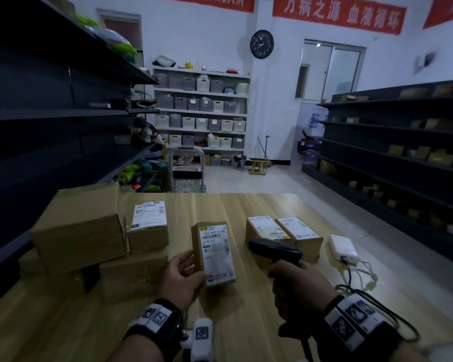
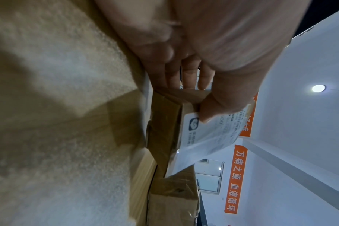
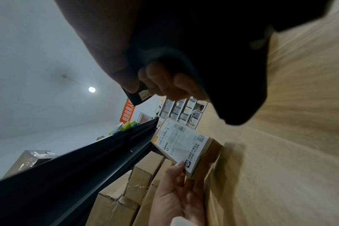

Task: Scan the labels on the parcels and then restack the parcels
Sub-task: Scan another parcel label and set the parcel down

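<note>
Left grip (image 1: 181,275) round white-labelled, seemingly cardboard parcel (image 1: 215,253)

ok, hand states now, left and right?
Left hand: grips the small brown cardboard parcel with white label.
Right hand: grips the black handheld barcode scanner.

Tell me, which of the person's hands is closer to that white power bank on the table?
Right. The right hand, gripping the scanner, is just left of the white power bank; the left hand holds a parcel farther left.
</note>
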`<act>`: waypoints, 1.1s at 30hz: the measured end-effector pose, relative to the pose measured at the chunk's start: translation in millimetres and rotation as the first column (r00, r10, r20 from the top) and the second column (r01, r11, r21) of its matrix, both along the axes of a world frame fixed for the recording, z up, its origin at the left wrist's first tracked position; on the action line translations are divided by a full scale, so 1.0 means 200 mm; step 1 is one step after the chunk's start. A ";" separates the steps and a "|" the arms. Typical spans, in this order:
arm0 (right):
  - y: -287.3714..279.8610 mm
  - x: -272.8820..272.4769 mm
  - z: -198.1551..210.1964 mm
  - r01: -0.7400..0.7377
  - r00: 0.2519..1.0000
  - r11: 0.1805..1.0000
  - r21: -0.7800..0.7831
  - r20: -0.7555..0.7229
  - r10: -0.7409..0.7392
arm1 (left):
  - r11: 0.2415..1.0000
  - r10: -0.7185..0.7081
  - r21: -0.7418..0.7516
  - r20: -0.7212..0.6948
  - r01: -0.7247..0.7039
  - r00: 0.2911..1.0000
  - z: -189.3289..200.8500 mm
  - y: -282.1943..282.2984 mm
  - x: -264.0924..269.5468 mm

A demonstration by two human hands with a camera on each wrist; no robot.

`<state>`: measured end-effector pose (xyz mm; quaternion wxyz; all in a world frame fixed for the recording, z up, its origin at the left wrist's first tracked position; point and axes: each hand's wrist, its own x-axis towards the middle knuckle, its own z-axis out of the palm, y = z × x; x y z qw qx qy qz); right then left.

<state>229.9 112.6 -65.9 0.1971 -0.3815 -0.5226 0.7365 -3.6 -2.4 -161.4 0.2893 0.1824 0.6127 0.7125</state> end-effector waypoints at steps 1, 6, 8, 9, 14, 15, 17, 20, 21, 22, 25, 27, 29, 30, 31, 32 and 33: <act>-0.01 0.00 0.01 0.006 1.000 1.000 -0.002 -0.014 -0.006 | 1.000 0.002 -0.006 0.001 -0.002 1.000 0.00 0.00 0.00; -0.06 -0.01 0.04 0.004 0.999 0.999 -0.034 -0.040 -0.006 | 1.000 -0.001 -0.019 0.029 0.002 1.000 0.00 0.01 -0.02; -0.07 -0.01 0.06 0.003 0.999 0.999 -0.048 -0.041 -0.004 | 1.000 -0.016 -0.020 0.032 0.016 0.999 0.00 0.01 -0.03; -0.07 -0.01 0.06 0.005 0.999 0.999 -0.054 -0.040 -0.007 | 1.000 -0.022 -0.022 0.033 0.022 0.999 0.00 0.01 -0.03; -0.08 -0.01 0.09 0.028 0.999 0.998 -0.059 -0.027 -0.030 | 0.999 -0.022 -0.047 0.024 0.023 0.999 -0.01 0.02 -0.04; -0.08 -0.01 0.09 0.028 0.999 0.998 -0.063 -0.024 -0.030 | 0.998 -0.026 -0.049 0.025 0.027 0.999 -0.01 0.02 -0.04; -0.09 -0.01 0.10 0.028 0.999 0.997 -0.069 -0.022 -0.030 | 0.998 -0.029 -0.046 0.033 0.030 0.999 -0.01 0.02 -0.05; -0.10 -0.02 0.11 0.025 1.000 0.996 -0.086 -0.011 -0.027 | 0.999 -0.035 -0.040 0.043 0.036 0.998 -0.01 0.01 -0.05; -0.10 -0.02 0.12 0.022 1.000 0.996 -0.091 -0.008 -0.023 | 0.999 -0.031 -0.040 0.039 0.033 0.999 -0.01 0.01 -0.05; -0.10 -0.01 0.12 0.019 1.000 0.995 -0.094 -0.006 -0.020 | 0.999 -0.028 -0.041 0.035 0.030 0.999 -0.01 0.01 -0.05; -0.11 -0.01 0.12 0.005 1.000 0.994 -0.106 -0.006 -0.006 | 0.999 -0.025 -0.040 0.044 0.026 0.999 -0.02 0.02 -0.05; -0.12 0.00 0.12 -0.006 1.000 0.994 -0.105 -0.009 0.005 | 0.999 -0.023 -0.037 0.047 0.025 0.999 -0.02 0.02 -0.05; -0.12 0.00 0.12 -0.011 1.000 0.994 -0.109 -0.017 0.009 | 0.999 -0.024 -0.039 0.045 0.026 0.999 -0.03 0.02 -0.06; -0.12 0.00 0.12 -0.015 1.000 0.994 -0.109 -0.022 0.012 | 0.999 -0.029 -0.045 0.038 0.031 0.999 -0.03 0.02 -0.06; -0.12 0.00 0.11 -0.017 1.000 0.994 -0.104 -0.026 0.015 | 0.998 -0.039 -0.054 0.026 0.040 0.999 -0.03 0.02 -0.05; -0.11 0.00 0.11 -0.019 1.000 0.995 -0.096 -0.027 0.016 | 0.997 -0.049 -0.063 0.014 0.050 0.999 -0.03 0.02 -0.05; -0.11 0.00 0.10 -0.019 0.999 0.996 -0.091 -0.027 0.016 | 0.996 -0.055 -0.072 0.010 0.056 0.998 -0.03 0.02 -0.06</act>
